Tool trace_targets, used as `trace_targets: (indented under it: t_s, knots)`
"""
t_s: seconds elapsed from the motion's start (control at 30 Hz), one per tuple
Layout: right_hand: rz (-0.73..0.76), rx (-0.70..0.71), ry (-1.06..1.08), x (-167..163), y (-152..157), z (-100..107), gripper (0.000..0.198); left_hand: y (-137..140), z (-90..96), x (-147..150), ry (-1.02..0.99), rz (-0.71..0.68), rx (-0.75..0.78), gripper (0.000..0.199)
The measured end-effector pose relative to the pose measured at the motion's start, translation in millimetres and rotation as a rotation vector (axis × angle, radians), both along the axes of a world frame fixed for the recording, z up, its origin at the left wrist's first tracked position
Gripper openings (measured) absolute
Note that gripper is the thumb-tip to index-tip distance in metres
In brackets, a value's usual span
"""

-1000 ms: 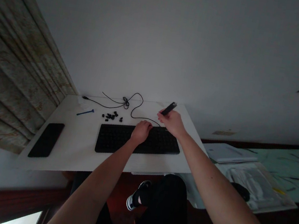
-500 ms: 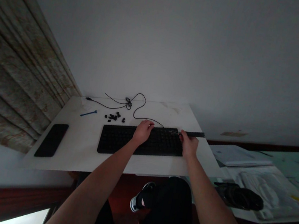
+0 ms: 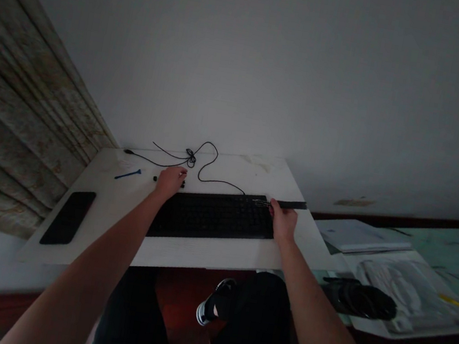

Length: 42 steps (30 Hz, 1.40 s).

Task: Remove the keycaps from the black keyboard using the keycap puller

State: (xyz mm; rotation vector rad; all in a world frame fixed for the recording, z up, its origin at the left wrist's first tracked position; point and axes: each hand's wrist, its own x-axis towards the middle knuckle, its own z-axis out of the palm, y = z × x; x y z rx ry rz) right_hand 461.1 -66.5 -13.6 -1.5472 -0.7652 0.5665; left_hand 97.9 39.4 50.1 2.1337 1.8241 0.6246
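A black keyboard (image 3: 213, 214) lies on the white table. At its right end my right hand (image 3: 283, 221) is closed around a wire keycap puller (image 3: 260, 203), whose thin metal loops point left over the top right keys. My left hand (image 3: 170, 181) is above the small black keycaps (image 3: 183, 184) behind the keyboard's left part and hides most of them. Its fingertips are pinched together; whatever is between them is too small to make out.
A black cable (image 3: 208, 162) with a tied bundle runs behind the keyboard. Left of the keycaps lies a blue tool (image 3: 127, 174), and a black phone (image 3: 68, 218) rests near the left edge. Papers (image 3: 361, 237) and a black object (image 3: 362, 300) are on the right.
My left hand has moved left from above the keyboard to the loose keycaps. My right hand stays at the keyboard's right end with the keycap puller. The view has shifted slightly.
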Motion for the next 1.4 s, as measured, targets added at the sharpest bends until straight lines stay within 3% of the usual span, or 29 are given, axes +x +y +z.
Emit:
trace_targets:
  t_s: [0.1,0.2,0.33,0.47,0.6,0.9,1.1,1.27,1.4]
  knots:
    - [0.001,-0.017,-0.004,0.2,-1.0,1.2,0.041,-0.2,-3.2,-18.7,0.154,-0.005,-0.011,0.029]
    - [0.003,-0.029,-0.009,-1.1,-2.2,3.8,0.039,-5.1,-6.1,-12.4,0.156,-0.015,0.035,0.036]
    - [0.006,0.004,0.054,-3.1,-2.3,5.5,0.036,-23.2,-7.0,36.1,-0.006,-0.171,0.132,0.041]
    - [0.001,0.013,0.09,-2.4,-1.4,4.7,0.038,-48.0,-11.5,97.8,-0.119,-0.331,0.104,0.039]
    - [-0.003,-0.015,0.05,-0.7,-1.5,4.4,0.04,-61.1,-20.3,126.5,-0.139,-0.366,0.085,0.034]
    - [-0.027,0.046,0.209,-2.4,0.7,9.4,0.033,-62.2,-25.6,127.6,-0.001,-0.391,0.066,0.026]
    - [0.045,0.013,0.297,-7.4,7.7,36.3,0.028,-64.2,-23.7,129.6,0.025,-0.389,0.057,0.029]
    - [0.29,-0.031,0.105,-39.9,17.0,62.4,0.022,-65.9,-24.3,128.5,0.029,-0.406,0.067,0.034]
    - [0.412,-0.181,-0.223,-61.9,29.4,72.6,0.015,-66.1,-24.1,128.1,0.03,-0.404,0.08,0.038]
